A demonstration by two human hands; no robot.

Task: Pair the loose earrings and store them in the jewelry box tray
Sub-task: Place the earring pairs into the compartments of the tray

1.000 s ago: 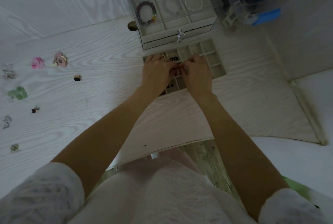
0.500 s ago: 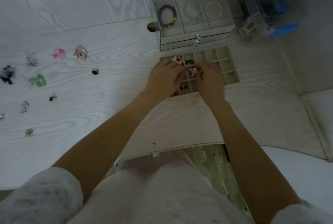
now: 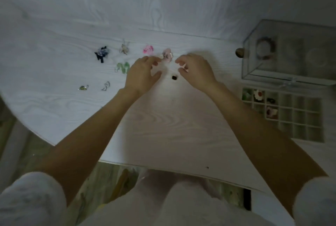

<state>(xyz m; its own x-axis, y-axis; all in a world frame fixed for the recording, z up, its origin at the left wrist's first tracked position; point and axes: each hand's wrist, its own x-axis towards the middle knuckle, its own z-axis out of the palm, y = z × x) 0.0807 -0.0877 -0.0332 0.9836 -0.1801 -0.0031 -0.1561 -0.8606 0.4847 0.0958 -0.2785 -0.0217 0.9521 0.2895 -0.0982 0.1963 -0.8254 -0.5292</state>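
Note:
Loose earrings lie across the white table: a pale pink flower earring (image 3: 167,55), a bright pink one (image 3: 148,49), a green one (image 3: 123,67), a dark blue one (image 3: 102,53), and a small dark stud (image 3: 174,77). My left hand (image 3: 141,74) reaches toward the pale pink flower, fingertips just beside it, nothing held. My right hand (image 3: 197,70) hovers to the right of that flower, fingers loosely curled and empty. The jewelry tray (image 3: 298,116) sits at the right with a few earrings in its upper-left cells.
A clear jewelry box (image 3: 291,53) with bracelets inside stands behind the tray. A round brownish knob-like object (image 3: 240,52) lies left of it. More small earrings (image 3: 106,86) lie at the left. The table's front edge (image 3: 163,168) runs near my lap.
Both hands have left the tray and moved left to the loose earrings. The view has swung left, so the box and tray now sit at the right edge.

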